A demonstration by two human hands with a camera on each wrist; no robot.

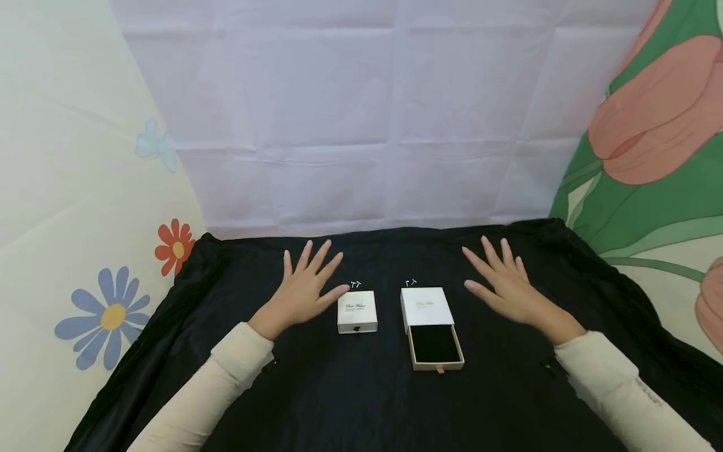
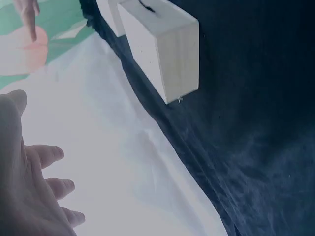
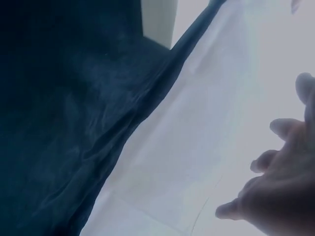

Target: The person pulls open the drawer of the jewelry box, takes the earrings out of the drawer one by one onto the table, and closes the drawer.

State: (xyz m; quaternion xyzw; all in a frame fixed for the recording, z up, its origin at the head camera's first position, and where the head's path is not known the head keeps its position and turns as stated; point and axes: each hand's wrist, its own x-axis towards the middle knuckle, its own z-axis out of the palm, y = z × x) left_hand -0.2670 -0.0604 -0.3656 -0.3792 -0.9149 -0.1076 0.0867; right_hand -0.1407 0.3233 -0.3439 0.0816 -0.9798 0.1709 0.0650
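Observation:
My left hand (image 1: 302, 292) is spread with straight fingers, its thumb close to the upper left of a small closed white drawer box (image 1: 357, 307). That box has dark lettering on top and a dark tab in front. To its right is a larger white box (image 1: 426, 304), whose drawer (image 1: 423, 366) is pulled out towards me, showing a black inside and a pinkish tab. My right hand (image 1: 511, 285), fingers also spread, is to the right of this box and apart from it. Both hands hold nothing. Two tiny white T-shaped pieces (image 1: 355, 284) lie behind the left box; two similar pieces (image 1: 410, 282) lie behind the right one.
A black cloth (image 1: 350, 402) covers the table under the boxes. Behind it hangs a creased white sheet (image 1: 339, 113). Flower-printed backdrops stand at the left (image 1: 113, 317) and right (image 1: 655, 113).

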